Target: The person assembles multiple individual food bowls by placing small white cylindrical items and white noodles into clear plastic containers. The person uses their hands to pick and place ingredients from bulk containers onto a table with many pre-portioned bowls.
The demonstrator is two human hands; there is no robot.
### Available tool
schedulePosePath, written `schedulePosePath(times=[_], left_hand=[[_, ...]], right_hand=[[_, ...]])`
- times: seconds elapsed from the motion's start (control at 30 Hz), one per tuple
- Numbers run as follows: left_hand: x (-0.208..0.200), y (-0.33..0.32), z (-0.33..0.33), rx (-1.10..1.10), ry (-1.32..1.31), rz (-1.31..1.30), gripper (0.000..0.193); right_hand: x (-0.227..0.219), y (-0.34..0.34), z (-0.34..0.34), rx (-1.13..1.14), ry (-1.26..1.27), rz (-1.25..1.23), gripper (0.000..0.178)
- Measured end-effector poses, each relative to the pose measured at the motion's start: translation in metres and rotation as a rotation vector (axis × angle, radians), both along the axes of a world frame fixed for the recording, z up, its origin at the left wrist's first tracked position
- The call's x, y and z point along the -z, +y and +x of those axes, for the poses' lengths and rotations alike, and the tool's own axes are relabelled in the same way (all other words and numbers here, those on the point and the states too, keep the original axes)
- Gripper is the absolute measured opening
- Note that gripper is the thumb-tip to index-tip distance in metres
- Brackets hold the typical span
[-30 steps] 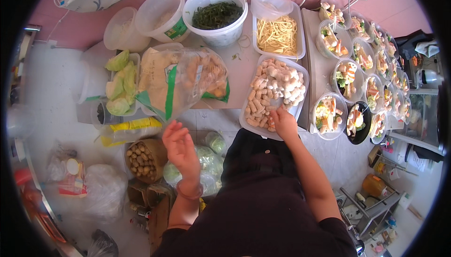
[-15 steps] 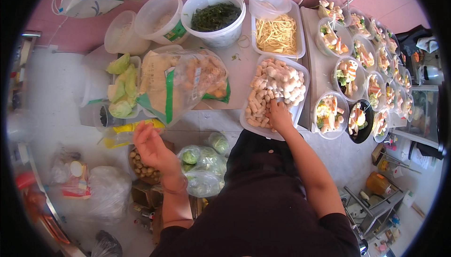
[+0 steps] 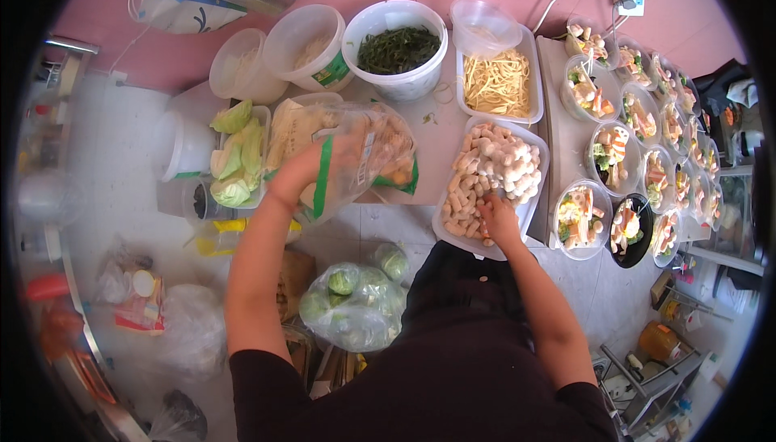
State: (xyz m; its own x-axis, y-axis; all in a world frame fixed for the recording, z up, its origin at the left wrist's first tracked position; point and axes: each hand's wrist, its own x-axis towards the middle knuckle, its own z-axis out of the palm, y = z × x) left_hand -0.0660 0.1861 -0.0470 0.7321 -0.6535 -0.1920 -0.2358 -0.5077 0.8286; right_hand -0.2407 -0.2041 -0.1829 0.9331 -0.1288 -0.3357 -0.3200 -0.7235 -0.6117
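My right hand (image 3: 499, 220) is down at the near part of a white plastic tray (image 3: 537, 203), its fingers curled at short sausage pieces (image 3: 463, 191); what lies in its grip is hidden. Pale round balls (image 3: 517, 159) are heaped in the same tray. On the left, my left hand (image 3: 299, 170) reaches into a clear plastic bag with a green stripe (image 3: 347, 171), and the film covers its fingers. Beside that bag lies another bag (image 3: 394, 151) with orange-brown pieces. Cut cabbage (image 3: 232, 159) fills a box to the left of my left hand.
Along the back stand a white bucket of dark green shreds (image 3: 398, 50), a clear tub (image 3: 305, 42) and a tray of yellow strips (image 3: 499, 82). Several filled bowls (image 3: 584, 219) crowd the right side. Below the table edge lies bagged cabbage (image 3: 352, 304).
My left hand has moved up and forward from above the floor area into the clear bag. My right hand stays in the tray of sausage pieces. The whole view has shifted slightly.
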Motion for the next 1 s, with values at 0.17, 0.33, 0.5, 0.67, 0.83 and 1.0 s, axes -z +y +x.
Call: schedulePosePath(times=[0.17,0.33,0.5,0.67,0.83,1.0], left_hand=[[0.086,-0.054,0.017,-0.119,0.155,-0.384,0.022],[0.091,-0.095,0.033,0.127,-0.184,0.094,0.017],[0.031,-0.053,0.016,-0.032,-0.328,0.41,0.019],[-0.071,0.0,-0.058,-0.847,-0.284,-0.052,0.027],[-0.152,-0.157,-0.132,-0.551,-0.597,-0.3,0.028],[-0.156,-0.28,-0.14,-0.161,-0.531,-0.243,0.034]], right_hand=[[-0.015,0.01,-0.011,0.026,-0.147,-0.026,0.019],[-0.031,0.01,-0.003,0.067,-0.079,-0.107,0.014],[-0.031,0.008,-0.018,0.174,-0.347,0.03,0.009],[-0.136,-0.002,-0.04,0.521,0.275,1.743,0.045],[-0.168,-0.009,-0.028,0.475,0.41,2.313,0.032],[-0.212,-0.061,-0.018,0.434,0.423,2.578,0.026]])
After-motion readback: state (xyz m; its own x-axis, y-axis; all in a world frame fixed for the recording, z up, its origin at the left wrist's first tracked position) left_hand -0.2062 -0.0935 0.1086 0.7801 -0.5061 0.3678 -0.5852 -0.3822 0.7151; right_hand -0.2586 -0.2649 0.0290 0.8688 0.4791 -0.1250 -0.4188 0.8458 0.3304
